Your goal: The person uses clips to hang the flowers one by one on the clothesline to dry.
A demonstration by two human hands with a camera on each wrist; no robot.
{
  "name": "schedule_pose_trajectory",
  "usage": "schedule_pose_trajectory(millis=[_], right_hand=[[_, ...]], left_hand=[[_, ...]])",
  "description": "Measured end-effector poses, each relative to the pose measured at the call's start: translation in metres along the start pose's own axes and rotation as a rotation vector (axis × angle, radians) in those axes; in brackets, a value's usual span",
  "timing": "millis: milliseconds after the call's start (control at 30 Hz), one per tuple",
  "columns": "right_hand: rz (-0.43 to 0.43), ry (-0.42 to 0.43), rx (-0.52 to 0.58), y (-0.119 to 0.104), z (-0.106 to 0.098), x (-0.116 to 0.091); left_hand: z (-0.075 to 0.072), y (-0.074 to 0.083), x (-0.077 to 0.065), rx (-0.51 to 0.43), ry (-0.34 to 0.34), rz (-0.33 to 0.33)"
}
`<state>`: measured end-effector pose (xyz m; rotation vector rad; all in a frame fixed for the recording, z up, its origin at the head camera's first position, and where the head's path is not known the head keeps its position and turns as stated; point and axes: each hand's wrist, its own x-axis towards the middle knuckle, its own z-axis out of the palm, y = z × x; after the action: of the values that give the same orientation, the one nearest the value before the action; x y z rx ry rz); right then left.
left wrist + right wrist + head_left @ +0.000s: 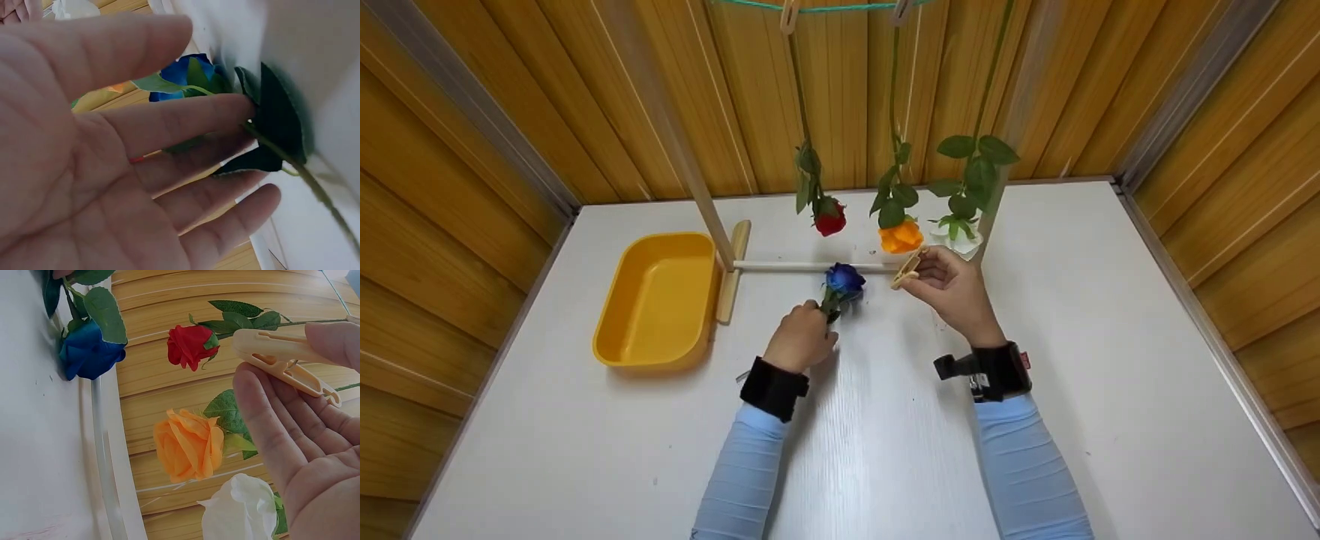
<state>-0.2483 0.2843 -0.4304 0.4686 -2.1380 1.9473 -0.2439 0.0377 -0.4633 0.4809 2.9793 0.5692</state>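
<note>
A blue rose [845, 280] lies over the white table, its leaves and green stem [320, 194] showing in the left wrist view. My left hand [801, 337] is at that stem, fingers fairly straight and spread, fingertips right at the leaves and thumb held apart. In my right hand [956, 289] a beige clothespin [284, 363] is pinched between thumb and fingers. That hand is just below the hanging orange rose [901, 236] and overlaps the white rose [960, 238] in the head view. A red rose [830, 217] hangs farther left.
A teal line [847, 8] runs across the top, with clothespins [789, 16] holding flower stems. The wooden frame's post [709, 202] and crossbar [787, 266] stand behind my hands. To the left is a yellow basin [660, 352]. Wood-patterned panels enclose the table.
</note>
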Motion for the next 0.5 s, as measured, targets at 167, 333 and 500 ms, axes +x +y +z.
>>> schedule_pose_trajectory(millis=[167,333,500], right_hand=[[-0.004,-0.001,-0.002,-0.0001,-0.0003,0.0],[-0.005,-0.002,-0.014,-0.0006,-0.0007,-0.0005],[-0.01,-0.009,-0.01,-0.0012,-0.0005,-0.0004]], left_hand=[[0.0012,0.0017,0.0002,0.006,0.034,0.034],[0.0022,0.004,0.0018,0.004,0.046,0.107],[0.0048,0.0043,0.0022,-0.005,0.075,0.234]])
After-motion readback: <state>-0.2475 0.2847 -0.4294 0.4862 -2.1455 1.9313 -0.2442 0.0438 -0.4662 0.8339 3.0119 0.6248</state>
